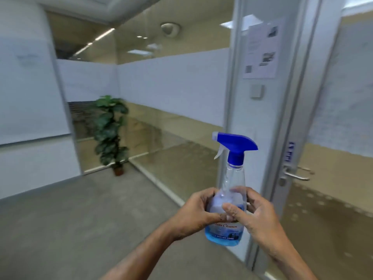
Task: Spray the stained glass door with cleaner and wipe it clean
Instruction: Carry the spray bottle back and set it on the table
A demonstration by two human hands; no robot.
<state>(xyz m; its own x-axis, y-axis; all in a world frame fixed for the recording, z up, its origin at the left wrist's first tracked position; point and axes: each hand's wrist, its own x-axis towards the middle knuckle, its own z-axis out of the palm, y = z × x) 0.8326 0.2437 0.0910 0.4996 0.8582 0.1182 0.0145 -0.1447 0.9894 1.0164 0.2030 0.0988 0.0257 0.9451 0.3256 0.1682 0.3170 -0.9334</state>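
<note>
Glass-walled office corridor with grey floor: fingers of the left hand [193,213] and right hand [256,215] wrap from both sides around the middle of a clear spray bottle [228,209] of blue cleaner, held upright, its blue trigger head [235,144] pointing left. Just right stands the glass door [333,138] with its metal handle [296,174]; a potted plant [111,134] occupies the far corner.
</note>
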